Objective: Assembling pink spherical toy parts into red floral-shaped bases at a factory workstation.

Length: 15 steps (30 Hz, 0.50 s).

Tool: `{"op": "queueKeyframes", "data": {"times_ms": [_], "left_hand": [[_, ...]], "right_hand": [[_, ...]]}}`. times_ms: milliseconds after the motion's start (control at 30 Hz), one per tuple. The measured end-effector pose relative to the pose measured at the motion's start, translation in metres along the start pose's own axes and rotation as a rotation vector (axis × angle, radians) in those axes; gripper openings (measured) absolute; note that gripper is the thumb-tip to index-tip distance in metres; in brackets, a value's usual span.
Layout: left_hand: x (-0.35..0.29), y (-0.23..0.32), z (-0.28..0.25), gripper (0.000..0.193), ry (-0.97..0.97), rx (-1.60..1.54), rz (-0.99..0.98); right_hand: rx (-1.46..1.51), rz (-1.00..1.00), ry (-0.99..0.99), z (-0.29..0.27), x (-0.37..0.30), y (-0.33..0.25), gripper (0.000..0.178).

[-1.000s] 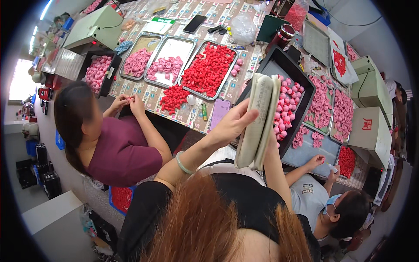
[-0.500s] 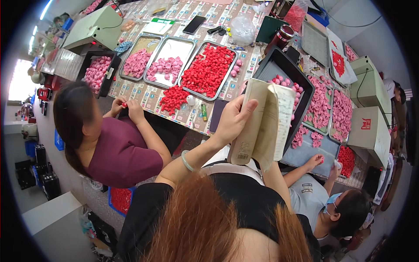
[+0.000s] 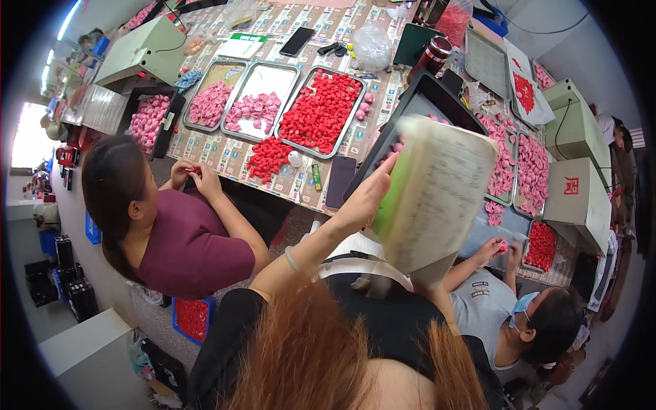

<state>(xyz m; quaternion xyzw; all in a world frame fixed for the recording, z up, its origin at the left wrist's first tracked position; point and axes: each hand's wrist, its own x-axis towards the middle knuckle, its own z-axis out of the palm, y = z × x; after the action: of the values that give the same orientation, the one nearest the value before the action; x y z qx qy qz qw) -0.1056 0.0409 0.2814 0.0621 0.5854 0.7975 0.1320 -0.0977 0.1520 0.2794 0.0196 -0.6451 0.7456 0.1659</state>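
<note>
Worktable (image 3: 212, 152) with a patterned cover fills the upper middle of the room view. Metal trays (image 3: 260, 76) of red and pink pieces stand toward the surface's left end. A red pile (image 3: 268, 158) and a dark phone (image 3: 340, 182) lie along its near edge. Pale boxy machines (image 3: 577, 195) stand at both ends.

Notebook (image 3: 444, 191): raised in front of the wearer, motion-blurred, partly covering a black tray (image 3: 437, 89).

Left hand (image 3: 365, 198): fingers extended at the notebook's left edge; whether they grip cannot be told. Right hand: hidden behind the notebook, finger state cannot be told; right forearm (image 3: 441, 304) shows below.

Clearance: phone just left of the left hand; co-worker in purple (image 3: 198, 239) and co-worker in grey (image 3: 482, 307) flank the wearer at the surface's near edge.
</note>
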Motion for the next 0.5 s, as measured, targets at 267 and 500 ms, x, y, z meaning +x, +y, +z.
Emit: {"op": "queueKeyframes", "data": {"times_ms": [267, 500], "left_hand": [[0.009, -0.027, -0.028, 0.049, -0.458, -0.496, -0.090], [0.019, -0.010, -0.011, 0.035, 0.117, -0.677, -0.274]], "right_hand": [[-0.404, -0.119, -0.192, 0.008, 0.002, -0.010, 0.022], [-0.120, -0.082, 0.071, -0.020, 0.017, -0.018, 0.021]]}}
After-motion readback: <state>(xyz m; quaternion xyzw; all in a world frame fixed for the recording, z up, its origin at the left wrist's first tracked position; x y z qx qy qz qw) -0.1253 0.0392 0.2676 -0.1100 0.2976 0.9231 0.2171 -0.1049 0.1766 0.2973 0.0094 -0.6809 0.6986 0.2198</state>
